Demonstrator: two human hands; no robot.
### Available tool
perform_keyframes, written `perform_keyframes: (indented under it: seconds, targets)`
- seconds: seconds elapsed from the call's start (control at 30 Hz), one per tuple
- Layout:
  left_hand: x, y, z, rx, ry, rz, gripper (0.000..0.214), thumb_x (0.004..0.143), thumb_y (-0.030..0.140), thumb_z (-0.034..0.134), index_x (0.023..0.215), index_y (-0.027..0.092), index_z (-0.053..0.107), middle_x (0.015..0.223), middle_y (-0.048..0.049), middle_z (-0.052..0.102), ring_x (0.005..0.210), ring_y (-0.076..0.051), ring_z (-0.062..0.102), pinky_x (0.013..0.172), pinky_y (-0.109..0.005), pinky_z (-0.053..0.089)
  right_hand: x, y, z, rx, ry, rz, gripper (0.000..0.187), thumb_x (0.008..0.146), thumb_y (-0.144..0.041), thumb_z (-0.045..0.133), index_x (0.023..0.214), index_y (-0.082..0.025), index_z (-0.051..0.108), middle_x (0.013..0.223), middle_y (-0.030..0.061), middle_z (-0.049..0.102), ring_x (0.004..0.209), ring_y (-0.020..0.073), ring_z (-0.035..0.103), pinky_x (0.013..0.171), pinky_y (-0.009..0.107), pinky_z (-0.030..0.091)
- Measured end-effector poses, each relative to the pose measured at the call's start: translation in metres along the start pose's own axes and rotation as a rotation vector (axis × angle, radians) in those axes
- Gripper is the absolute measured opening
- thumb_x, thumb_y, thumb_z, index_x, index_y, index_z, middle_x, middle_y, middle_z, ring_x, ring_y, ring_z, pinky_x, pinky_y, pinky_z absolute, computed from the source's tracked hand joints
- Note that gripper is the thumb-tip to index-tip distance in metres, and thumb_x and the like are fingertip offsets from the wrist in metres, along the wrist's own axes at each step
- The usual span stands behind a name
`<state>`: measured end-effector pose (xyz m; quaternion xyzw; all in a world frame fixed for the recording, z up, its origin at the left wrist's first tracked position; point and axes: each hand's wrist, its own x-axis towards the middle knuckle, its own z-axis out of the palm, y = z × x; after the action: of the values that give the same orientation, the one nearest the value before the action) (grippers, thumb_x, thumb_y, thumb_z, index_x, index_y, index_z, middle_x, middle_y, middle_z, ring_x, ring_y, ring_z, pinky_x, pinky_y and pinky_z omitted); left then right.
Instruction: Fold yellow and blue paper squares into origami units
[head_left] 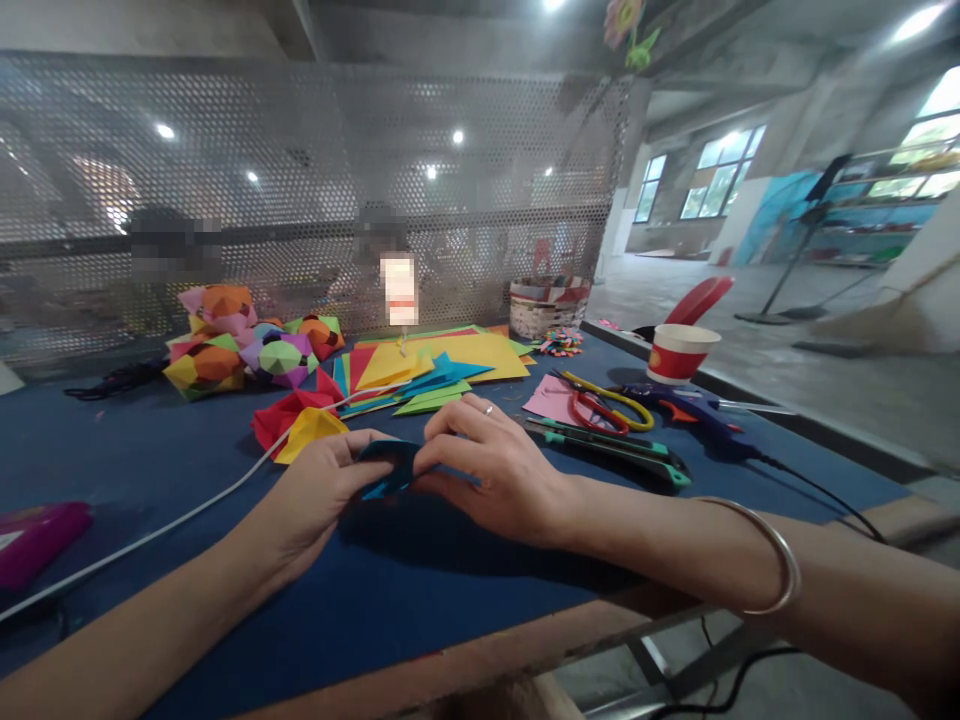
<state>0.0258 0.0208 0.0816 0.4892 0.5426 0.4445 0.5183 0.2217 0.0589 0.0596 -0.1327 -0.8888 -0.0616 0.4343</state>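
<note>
A small piece of dark blue folded paper (pixel 390 468) is held between both hands above the table. My left hand (pixel 330 485) pinches its left side, thumb along the near face. My right hand (pixel 487 465) grips its right edge with thumb and fingers pressed together; a ring and a bracelet are on this arm. Just behind the left hand lie a yellow folded paper piece (pixel 311 435) and a red folded paper piece (pixel 281 415). Beyond the hands is a stack of coloured paper (pixel 480 358), with blue folded pieces (pixel 442 375) on top.
Paper balls (pixel 206 365) are piled at the back left. On the right lie scissors (pixel 600 405), a utility knife (pixel 615 447), a glue gun (pixel 697 415) and a paper cup (pixel 681 355). A basket (pixel 547 305) stands behind. A white cable (pixel 225 490) crosses the blue table (pixel 360 620).
</note>
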Motion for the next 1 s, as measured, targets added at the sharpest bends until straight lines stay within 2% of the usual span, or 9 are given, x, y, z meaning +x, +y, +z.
perform_keyframes:
  seconds: [0.27,0.4,0.5,0.57,0.67,0.73,0.83,0.9,1.0]
  targets:
    - [-0.0006,-0.0048,-0.0008,0.048,-0.017,0.055,0.031,0.045,0.028,0.090,0.069,0.017,0.073,0.069,-0.0004,0.072,0.062,-0.013,0.058,0.061,-0.023,0.044,-0.0016,-0.0035,0.0005,-0.023,-0.010,0.075,0.015,0.100,-0.026,0.062,0.091,-0.018,0.072,0.099,0.0073,0.066,0.090,0.0201,0.057,0.083,0.032,0.046]
    - [-0.0025,-0.0042,0.0000,0.066,-0.030,0.070,0.029,0.048,0.032,0.087,0.068,0.018,0.072,0.064,0.0005,0.068,0.059,-0.013,0.057,0.059,-0.024,0.044,-0.0021,-0.0054,0.0018,0.014,0.007,0.086,0.008,0.099,-0.020,0.062,0.104,-0.016,0.067,0.105,0.0095,0.067,0.097,0.0217,0.060,0.087,0.034,0.049]
    - [-0.0029,-0.0035,0.0005,0.091,-0.033,0.086,0.028,0.052,0.037,0.086,0.068,0.018,0.072,0.065,-0.0003,0.068,0.060,-0.014,0.058,0.060,-0.026,0.047,-0.0011,-0.0061,0.0041,0.104,-0.008,0.259,0.028,0.090,-0.017,0.070,0.117,-0.016,0.060,0.112,0.0098,0.067,0.101,0.0220,0.062,0.088,0.034,0.050]
    - [-0.0030,-0.0037,0.0008,0.109,-0.031,0.099,0.029,0.054,0.038,0.085,0.070,0.018,0.073,0.070,-0.0015,0.070,0.063,-0.015,0.060,0.062,-0.026,0.050,-0.0001,-0.0056,0.0052,0.192,-0.082,0.430,0.038,0.086,-0.017,0.074,0.121,-0.018,0.058,0.107,0.0072,0.069,0.095,0.0209,0.064,0.084,0.033,0.049]
    - [-0.0032,-0.0050,0.0013,0.148,-0.040,0.113,0.029,0.056,0.040,0.083,0.073,0.018,0.074,0.075,-0.0029,0.071,0.068,-0.016,0.062,0.065,-0.028,0.054,0.0010,-0.0034,0.0065,0.308,-0.238,0.587,0.019,0.089,-0.017,0.070,0.107,-0.018,0.067,0.084,0.0011,0.070,0.073,0.0157,0.062,0.069,0.027,0.044]
    - [-0.0032,-0.0058,0.0020,0.177,-0.049,0.114,0.030,0.059,0.042,0.081,0.074,0.018,0.073,0.075,-0.0032,0.072,0.068,-0.017,0.062,0.067,-0.029,0.055,0.0014,-0.0016,0.0074,0.333,-0.258,0.629,0.003,0.089,-0.016,0.069,0.091,-0.018,0.069,0.071,-0.0014,0.066,0.062,0.0124,0.056,0.061,0.024,0.039]
    - [-0.0026,-0.0054,0.0037,0.209,-0.057,0.136,0.033,0.063,0.048,0.077,0.078,0.019,0.073,0.081,-0.0030,0.073,0.072,-0.017,0.064,0.069,-0.030,0.057,0.0019,0.0002,0.0084,0.346,-0.216,0.686,0.013,0.086,-0.016,0.072,0.075,-0.017,0.065,0.064,-0.0038,0.060,0.058,0.0101,0.050,0.056,0.023,0.033]
    - [-0.0019,-0.0044,0.0048,0.236,-0.065,0.160,0.032,0.061,0.046,0.079,0.076,0.019,0.071,0.082,-0.0026,0.073,0.073,-0.017,0.065,0.069,-0.029,0.057,0.0022,0.0001,0.0088,0.371,-0.202,0.718,0.019,0.084,-0.017,0.073,0.070,-0.018,0.060,0.061,-0.0051,0.058,0.057,0.0093,0.048,0.054,0.022,0.031]
    - [-0.0015,-0.0045,0.0047,0.285,-0.078,0.183,0.023,0.058,0.037,0.076,0.070,0.020,0.068,0.069,-0.0013,0.071,0.063,-0.016,0.064,0.062,-0.028,0.055,0.0028,-0.0017,0.0093,0.443,-0.213,0.756,0.020,0.082,-0.016,0.072,0.069,-0.018,0.058,0.060,-0.0055,0.060,0.056,0.0090,0.050,0.052,0.021,0.032]
